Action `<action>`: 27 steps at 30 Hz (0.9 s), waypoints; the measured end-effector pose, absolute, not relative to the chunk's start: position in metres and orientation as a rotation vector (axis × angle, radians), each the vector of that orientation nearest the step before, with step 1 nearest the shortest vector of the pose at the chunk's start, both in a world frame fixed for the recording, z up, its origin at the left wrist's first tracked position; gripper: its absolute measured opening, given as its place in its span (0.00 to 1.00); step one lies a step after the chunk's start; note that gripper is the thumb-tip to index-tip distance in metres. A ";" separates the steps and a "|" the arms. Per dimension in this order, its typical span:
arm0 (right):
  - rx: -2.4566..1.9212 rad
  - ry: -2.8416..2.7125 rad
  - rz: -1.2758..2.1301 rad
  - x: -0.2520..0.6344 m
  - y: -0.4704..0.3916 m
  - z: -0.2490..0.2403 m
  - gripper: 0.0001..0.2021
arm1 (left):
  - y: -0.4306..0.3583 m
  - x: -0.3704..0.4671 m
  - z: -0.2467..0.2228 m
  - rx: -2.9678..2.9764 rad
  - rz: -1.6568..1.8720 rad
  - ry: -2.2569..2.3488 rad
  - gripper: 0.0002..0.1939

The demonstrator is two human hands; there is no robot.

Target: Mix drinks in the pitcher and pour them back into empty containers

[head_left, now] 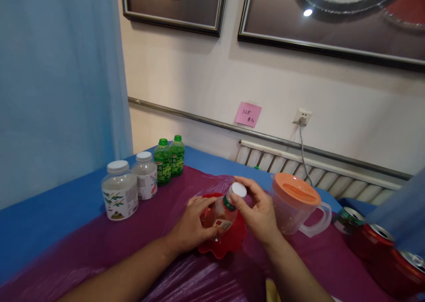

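My left hand (pixel 194 224) is wrapped around the body of a small clear bottle (pixel 223 222), which is tilted and has a green neck band and a label. At its top, the thumb and fingers of my right hand (pixel 257 207) close around the white cap (pixel 238 190), which sits on the neck. A red scalloped-edge dish (pixel 237 238) lies directly below the bottle, partly covered by my left hand. Whether the bottle touches the dish is not visible.
Two white-capped jars (pixel 120 191) and two green bottles (pixel 162 162) stand on the left. A clear pitcher (pixel 288 211) with an orange lid stands close to my right hand. Several cans (pixel 378 238) are at the far right. Purple plastic sheeting (pixel 133 244) covers the blue surface.
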State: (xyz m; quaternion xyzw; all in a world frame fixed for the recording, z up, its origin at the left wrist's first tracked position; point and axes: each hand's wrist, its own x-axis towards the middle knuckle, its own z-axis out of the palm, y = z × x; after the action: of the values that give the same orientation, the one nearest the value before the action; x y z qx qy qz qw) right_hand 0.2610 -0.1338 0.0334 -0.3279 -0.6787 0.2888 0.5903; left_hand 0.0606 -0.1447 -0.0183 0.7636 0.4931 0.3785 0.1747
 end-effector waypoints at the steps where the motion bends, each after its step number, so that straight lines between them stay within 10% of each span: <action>1: -0.767 -1.572 0.682 0.261 -0.134 0.032 0.17 | -0.145 0.061 -0.018 2.167 1.073 1.393 0.32; 27: -0.421 -1.396 0.948 0.250 -0.141 0.020 0.21 | -0.147 0.063 -0.012 2.186 1.061 1.421 0.29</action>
State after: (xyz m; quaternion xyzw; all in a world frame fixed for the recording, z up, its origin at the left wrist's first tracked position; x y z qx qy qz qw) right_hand 0.2499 -0.1412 0.0197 -0.1851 -0.6132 0.4165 0.6452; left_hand 0.0629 -0.1468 -0.0121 0.7663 0.4980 0.3720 0.1626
